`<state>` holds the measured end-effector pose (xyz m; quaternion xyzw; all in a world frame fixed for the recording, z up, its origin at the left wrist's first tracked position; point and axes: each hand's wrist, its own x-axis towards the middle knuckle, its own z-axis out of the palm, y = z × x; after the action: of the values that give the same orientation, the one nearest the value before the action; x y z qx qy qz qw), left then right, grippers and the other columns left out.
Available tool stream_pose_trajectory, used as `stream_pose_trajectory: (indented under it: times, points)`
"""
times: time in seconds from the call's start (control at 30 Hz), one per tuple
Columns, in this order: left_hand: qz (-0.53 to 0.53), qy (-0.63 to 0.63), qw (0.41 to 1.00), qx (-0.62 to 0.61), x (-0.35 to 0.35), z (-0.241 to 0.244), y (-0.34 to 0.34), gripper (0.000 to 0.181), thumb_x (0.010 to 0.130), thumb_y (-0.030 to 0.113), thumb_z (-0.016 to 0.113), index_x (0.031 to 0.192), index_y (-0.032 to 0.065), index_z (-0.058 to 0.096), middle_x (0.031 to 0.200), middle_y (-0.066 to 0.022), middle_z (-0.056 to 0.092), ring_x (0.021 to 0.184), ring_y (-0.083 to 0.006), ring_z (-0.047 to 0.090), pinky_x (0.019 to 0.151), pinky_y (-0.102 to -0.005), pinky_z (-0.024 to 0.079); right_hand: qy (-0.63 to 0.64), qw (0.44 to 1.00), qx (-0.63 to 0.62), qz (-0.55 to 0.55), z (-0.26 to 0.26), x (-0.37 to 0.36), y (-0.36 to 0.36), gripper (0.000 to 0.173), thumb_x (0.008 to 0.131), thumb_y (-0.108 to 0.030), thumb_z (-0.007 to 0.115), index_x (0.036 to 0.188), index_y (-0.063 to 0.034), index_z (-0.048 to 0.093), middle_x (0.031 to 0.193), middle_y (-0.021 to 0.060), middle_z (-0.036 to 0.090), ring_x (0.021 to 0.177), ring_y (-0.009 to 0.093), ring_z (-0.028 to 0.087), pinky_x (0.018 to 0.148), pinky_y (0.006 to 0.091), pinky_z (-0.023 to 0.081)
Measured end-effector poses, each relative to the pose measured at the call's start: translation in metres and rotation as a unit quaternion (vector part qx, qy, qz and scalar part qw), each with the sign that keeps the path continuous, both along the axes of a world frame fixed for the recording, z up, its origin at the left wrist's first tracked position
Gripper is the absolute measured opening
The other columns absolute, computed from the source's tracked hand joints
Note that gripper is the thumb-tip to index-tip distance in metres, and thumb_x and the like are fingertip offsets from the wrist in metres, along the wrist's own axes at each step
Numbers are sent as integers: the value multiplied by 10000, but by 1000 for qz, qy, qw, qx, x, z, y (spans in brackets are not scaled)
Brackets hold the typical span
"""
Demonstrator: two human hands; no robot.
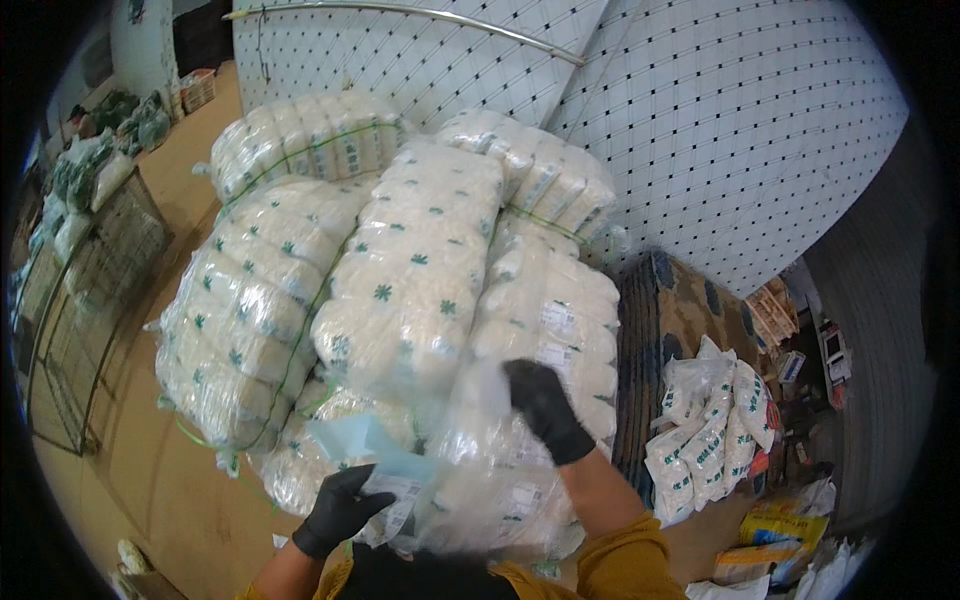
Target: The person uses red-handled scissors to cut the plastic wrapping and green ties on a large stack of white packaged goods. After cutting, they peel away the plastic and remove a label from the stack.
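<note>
In front of me rises a heap of clear plastic-wrapped bundles of white packs (420,292), several of them tied with green straps. My left hand (341,508), in a black glove, pinches a printed white label (399,499) with pale blue sheeting (367,439) beside it. My right hand (549,409), also black-gloved, grips the upper edge of a translucent plastic bag or film (480,390), which is blurred and hangs over the front of the heap. White stickers (556,319) bearing writing and codes are on the right-hand bundle.
A stack of folded patterned carpet or padding (690,300) stands right of the heap, with loose white packs (709,442) beside it. Behind is a dotted white wall panel (720,135) with a metal rail (450,19). A wire-mesh cage (97,300) holds bags at the left. Yellow sacks (780,525) lie at lower right.
</note>
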<state>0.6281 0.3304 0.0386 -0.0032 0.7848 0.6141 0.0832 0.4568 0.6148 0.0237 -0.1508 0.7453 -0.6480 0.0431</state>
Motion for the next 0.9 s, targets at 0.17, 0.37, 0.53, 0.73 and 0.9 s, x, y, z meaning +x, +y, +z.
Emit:
stream_pose_trajectory:
  times: [0.17, 0.37, 0.53, 0.73, 0.9]
  points:
    - [66, -95, 983, 141, -4, -9, -6, 382, 725, 15, 685, 1086, -11, 560, 949, -69, 628, 849, -113, 580, 729, -258, 484, 211, 846, 301, -387, 35, -123, 79, 164, 814, -148, 555, 901, -27, 625, 779, 186, 608, 629, 253, 587, 575, 339, 462]
    - [88, -114, 985, 92, -12, -4, -6, 376, 724, -17, 665, 1085, -20, 557, 917, -61, 635, 816, -117, 591, 707, -270, 505, 384, 689, 524, -321, 6, -187, 91, 154, 799, -168, 541, 771, -26, 596, 720, 135, 608, 622, 294, 587, 570, 409, 456]
    - [88, -115, 986, 87, -19, -10, -4, 361, 728, -2, 668, 1073, -15, 564, 902, -65, 637, 800, -112, 593, 687, -267, 507, 359, 753, 522, -179, -63, -182, 75, 324, 797, -229, 534, 1041, -21, 581, 1043, 180, 594, 984, 314, 555, 862, 386, 425]
    - [61, -80, 991, 85, -28, -9, 4, 376, 739, 55, 678, 1088, 4, 548, 918, -66, 629, 806, -109, 583, 684, -256, 486, 248, 888, 363, -131, -19, -128, 64, 289, 809, -203, 563, 1015, 0, 577, 969, 175, 607, 883, 313, 583, 771, 365, 458]
    - [36, 40, 999, 0, -41, 2, 10, 478, 730, 140, 709, 1137, -13, 512, 977, -112, 617, 872, -163, 582, 745, -303, 480, -21, 995, 68, -75, 48, 5, -19, 163, 876, -87, 514, 961, 25, 596, 828, 98, 639, 686, 124, 605, 641, 223, 475]
